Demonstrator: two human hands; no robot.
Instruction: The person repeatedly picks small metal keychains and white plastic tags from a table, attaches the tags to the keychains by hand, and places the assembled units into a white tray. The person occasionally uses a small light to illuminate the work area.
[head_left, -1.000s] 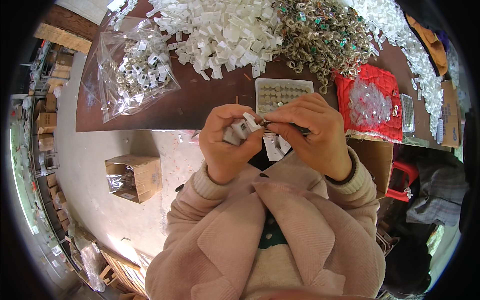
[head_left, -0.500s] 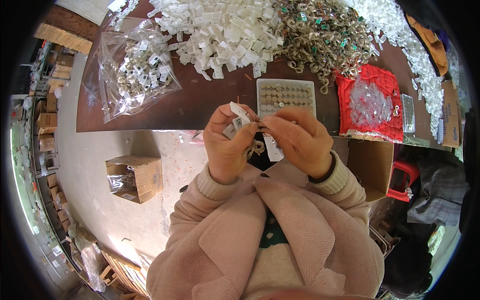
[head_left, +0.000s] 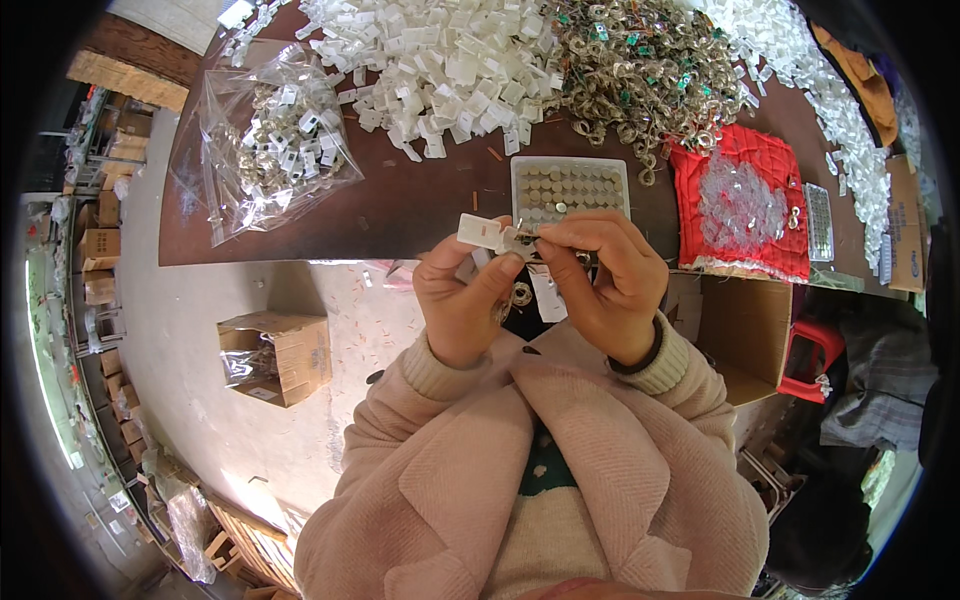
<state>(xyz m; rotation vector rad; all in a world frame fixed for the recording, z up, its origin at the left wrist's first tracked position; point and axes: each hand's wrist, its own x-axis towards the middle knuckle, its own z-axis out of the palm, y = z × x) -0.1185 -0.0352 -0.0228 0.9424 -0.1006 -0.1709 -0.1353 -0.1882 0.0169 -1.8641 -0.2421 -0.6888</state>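
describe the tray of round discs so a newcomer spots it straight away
On the dark brown table, look just beyond the person's right hand, to the left of the red cloth. There sits a pale rectangular tray. Unlike the loose heap of white parts beyond it, it holds small round discs set out in neat rows.

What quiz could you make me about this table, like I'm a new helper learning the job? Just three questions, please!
1. True or false: the clear plastic bag lies left of the large heap of small white plastic pieces at the top middle.
2. Where is the red quilted cloth, seen from the pale rectangular plastic tray?
A) To its left
B) To its right
C) Underneath it
3. Which hand is nearer the flat white rectangular plastic piece?

Key: 1. True. 2. B. 3. The left hand.
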